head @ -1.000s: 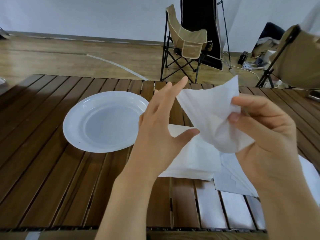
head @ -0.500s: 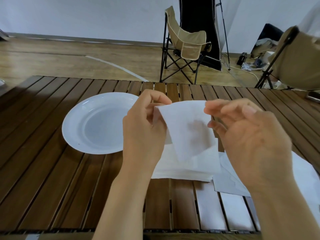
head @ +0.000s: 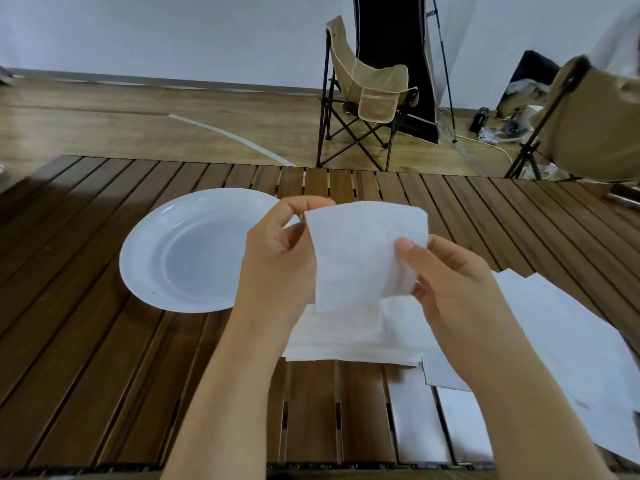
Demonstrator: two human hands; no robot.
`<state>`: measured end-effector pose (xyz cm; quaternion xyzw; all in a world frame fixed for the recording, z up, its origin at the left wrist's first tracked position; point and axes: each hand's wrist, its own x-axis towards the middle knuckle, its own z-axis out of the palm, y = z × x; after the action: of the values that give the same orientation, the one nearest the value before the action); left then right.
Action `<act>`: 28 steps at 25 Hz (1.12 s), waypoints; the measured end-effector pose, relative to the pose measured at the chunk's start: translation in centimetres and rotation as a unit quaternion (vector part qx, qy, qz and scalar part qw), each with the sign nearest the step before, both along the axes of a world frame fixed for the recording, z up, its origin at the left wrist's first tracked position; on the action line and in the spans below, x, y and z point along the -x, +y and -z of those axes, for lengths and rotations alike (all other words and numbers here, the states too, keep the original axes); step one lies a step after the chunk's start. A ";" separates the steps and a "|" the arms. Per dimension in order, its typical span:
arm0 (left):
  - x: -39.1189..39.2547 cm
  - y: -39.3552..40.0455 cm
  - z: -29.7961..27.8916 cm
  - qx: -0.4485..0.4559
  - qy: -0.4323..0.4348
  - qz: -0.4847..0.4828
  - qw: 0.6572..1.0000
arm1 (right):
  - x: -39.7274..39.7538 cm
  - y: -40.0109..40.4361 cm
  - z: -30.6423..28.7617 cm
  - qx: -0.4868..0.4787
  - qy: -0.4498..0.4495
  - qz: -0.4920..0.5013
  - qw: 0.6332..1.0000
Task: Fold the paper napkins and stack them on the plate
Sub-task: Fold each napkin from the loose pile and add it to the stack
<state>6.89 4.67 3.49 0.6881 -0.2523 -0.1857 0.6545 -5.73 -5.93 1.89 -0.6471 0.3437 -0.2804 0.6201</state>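
A person's two bare hands hold one white paper napkin (head: 363,254) up above the middle of a slatted wooden bench (head: 86,341). The left hand (head: 277,268) pinches the napkin's upper left corner between thumb and fingertip. The right hand (head: 446,282) grips its right edge, thumb on the front; the fingers behind are hidden by the paper. The napkin looks folded, though its layers are hard to make out. Beneath the hands, a pile of white napkins (head: 349,337) lies flat near the bench's near edge, partly covered by both wrists. More white sheets (head: 568,341) spread toward the near right corner, cut off by the frame. An empty white plate (head: 145,271) sits left of the hands, its right rim hidden behind the left hand.
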 end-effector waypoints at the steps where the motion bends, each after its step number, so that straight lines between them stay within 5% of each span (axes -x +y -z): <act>1: -0.2 -0.1 0.4 -0.026 0.006 -0.010 1.000 | 0.1 0.1 0.0 -0.007 -0.001 0.007 1.000; 6: -0.9 -0.4 2.6 -0.158 0.067 -0.048 0.984 | -0.8 1.0 0.8 0.033 0.073 0.082 0.993; 14: -1.6 -0.1 4.2 -0.270 -0.080 -0.098 0.954 | -2.3 1.0 3.3 0.177 0.212 0.085 0.957; 28: -1.2 0.0 3.8 -0.320 -0.055 -0.096 0.941 | -2.7 1.2 3.3 0.198 0.237 0.089 0.947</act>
<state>8.05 4.65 -0.33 0.8914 -0.1481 -0.1552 0.3992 -3.06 -4.71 -1.42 -0.7718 0.4742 -0.2352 0.3524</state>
